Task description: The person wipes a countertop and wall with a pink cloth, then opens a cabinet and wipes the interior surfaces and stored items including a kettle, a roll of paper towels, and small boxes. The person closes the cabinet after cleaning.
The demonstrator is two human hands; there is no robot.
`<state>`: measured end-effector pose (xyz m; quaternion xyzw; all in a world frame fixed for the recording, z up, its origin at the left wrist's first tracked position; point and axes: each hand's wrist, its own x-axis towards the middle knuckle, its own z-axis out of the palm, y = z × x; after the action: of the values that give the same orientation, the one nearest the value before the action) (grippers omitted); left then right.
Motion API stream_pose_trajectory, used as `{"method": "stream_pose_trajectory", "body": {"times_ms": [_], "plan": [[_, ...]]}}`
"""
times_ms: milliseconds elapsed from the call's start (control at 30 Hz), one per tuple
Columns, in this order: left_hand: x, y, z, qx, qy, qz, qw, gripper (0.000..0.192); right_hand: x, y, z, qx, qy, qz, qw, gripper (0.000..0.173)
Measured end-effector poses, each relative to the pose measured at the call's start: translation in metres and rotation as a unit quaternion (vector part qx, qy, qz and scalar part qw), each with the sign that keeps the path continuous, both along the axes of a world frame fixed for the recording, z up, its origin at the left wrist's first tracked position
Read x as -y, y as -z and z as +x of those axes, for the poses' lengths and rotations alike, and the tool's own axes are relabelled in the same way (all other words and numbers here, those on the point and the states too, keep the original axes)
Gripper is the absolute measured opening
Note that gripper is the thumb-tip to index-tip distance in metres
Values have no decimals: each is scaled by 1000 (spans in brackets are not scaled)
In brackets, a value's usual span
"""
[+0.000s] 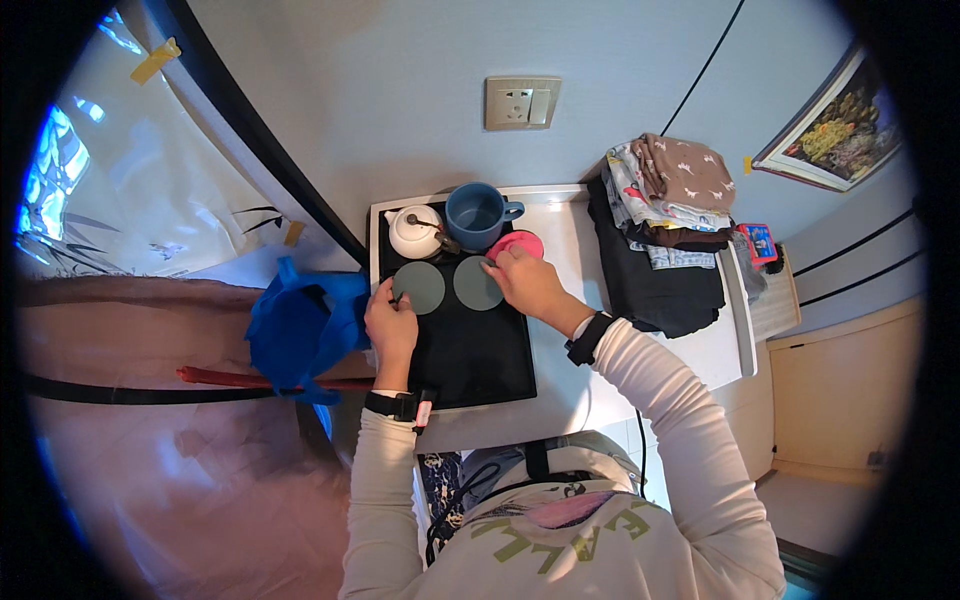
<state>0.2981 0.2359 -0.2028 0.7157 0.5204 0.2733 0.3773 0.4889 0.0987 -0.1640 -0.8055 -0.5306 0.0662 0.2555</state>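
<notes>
A black tray [472, 360] lies on the white table before me. My left hand [392, 326] has its thumb and a finger at the left edge of a round grey-green coaster [418, 288]. A second grey-green coaster [478, 283] lies to its right. My right hand [529, 281] reaches over from the right, its fingers on a pink cloth-like round thing [525, 241] and beside the second coaster; its exact hold is partly hidden. Behind the coasters stand a small white teapot [415, 236] with a dark handle and a blue mug [475, 217], its handle pointing right.
Folded clothes [686, 180] are stacked on dark folded fabric [652, 277] at the table's right. A blue plastic bag [296, 330] hangs at the left edge, near a red rod [225, 377]. A socket [523, 103] is on the wall behind.
</notes>
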Motion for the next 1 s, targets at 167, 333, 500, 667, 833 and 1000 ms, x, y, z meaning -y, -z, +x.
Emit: {"method": "stream_pose_trajectory", "body": {"times_ms": [167, 333, 500, 667, 833, 1000], "plan": [[-4, 7, -6, 17, 25, -58, 998, 38, -2, -5, -6, -81, 41, -115, 989, 35], [4, -5, -8, -70, 32, 63, 995, 33, -5, -5, -12, -75, 83, -160, 981, 33], [17, -29, -4, -148, 4, 123, 981, 32, -11, 9, -16, 10, 101, -102, 990, 33], [38, -43, 9, -112, 70, 291, 948, 30, -5, 7, -12, 72, 83, -59, 992, 28], [79, -28, 39, -168, 333, 251, 893, 50, 37, -36, 2, 15, 76, 89, 993, 23], [98, -32, 55, -351, 323, 185, 859, 66, 128, -77, 51, -146, 37, 278, 949, 36]]}}
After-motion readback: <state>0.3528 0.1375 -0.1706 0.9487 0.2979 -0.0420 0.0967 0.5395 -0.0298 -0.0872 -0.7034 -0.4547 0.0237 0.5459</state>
